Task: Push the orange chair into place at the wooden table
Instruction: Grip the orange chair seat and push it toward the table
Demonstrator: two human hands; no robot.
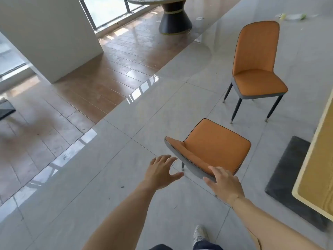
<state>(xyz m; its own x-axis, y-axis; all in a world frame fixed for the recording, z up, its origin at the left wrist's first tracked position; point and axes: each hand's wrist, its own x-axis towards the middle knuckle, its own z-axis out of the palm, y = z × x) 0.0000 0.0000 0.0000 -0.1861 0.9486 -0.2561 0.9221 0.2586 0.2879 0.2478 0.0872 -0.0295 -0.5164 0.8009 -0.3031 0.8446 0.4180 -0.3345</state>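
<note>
A white pillar [54,37] stands at the far left on the brown tiles, and behind it a round table on a dark cone-shaped pedestal [175,20] sits by the windows. Nearer, over the pale grey floor [90,186], the person's left hand [162,173] hangs in the air with fingers spread and straight, holding nothing; its fingertips come just beside the left end of the chair's top edge, though I cannot tell whether they touch it. The near orange chair [214,147] is right in front of the hands, seen from above and behind, its grey-backed backrest toward the person and its seat pointing away toward the right. The right hand [224,184] lies on the right part of that top edge, fingers laid loosely over the rim (not a tight grip, from what shows). Beyond it, well apart, a second orange chair [256,69] stands upright on dark legs. At the far right is the corner of the wooden table [317,177], with a dark slab base [286,175] beneath it, near the first chair but not touching. One white shoe [200,233] shows at the bottom.
</note>
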